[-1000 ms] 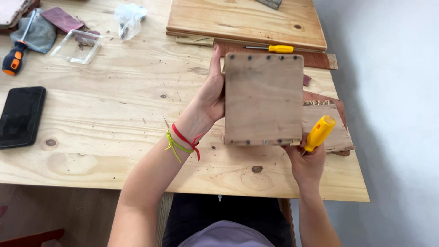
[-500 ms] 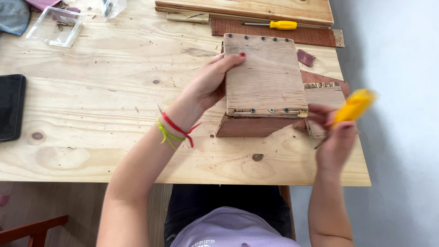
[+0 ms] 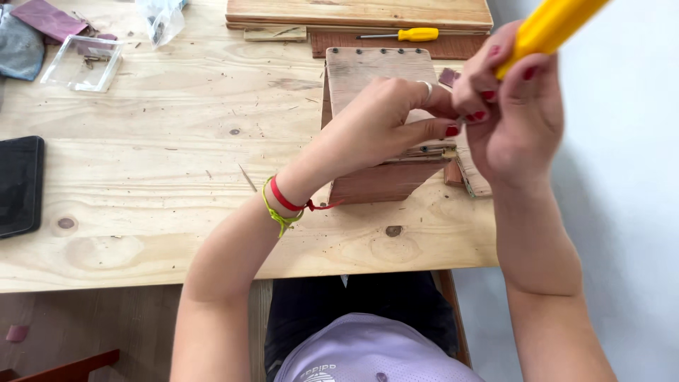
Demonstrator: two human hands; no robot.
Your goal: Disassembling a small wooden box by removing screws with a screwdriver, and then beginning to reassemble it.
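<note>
While it rests on the pale plywood counter [image 3: 141,205] near the right edge, the small box of light and reddish-brown wood panels [image 3: 375,78] is pressed from above by the left hand [image 3: 385,124], whose grip lies closed over the box's top panel, fingers curled down across its near edge. Along the far edge of that panel runs a row of 5 dark screw heads. Just right of the left hand's fingertips, the right hand [image 3: 513,117] is raised, its grip clenched around a yellow plastic tool handle [image 3: 548,28] that slants up toward the picture's top right corner; the tool's working end is hidden. Around the left wrist sit red and yellow-green cord bracelets [image 3: 283,205]. Beyond the box lie a yellow-handled screwdriver [image 3: 407,34] on a dark red-brown board [image 3: 467,46] and a stack of light wooden boards [image 3: 353,13]. Well apart to the left are a clear plastic tray [image 3: 81,64], a clear plastic bag [image 3: 161,18] and a black phone [image 3: 18,185].
</note>
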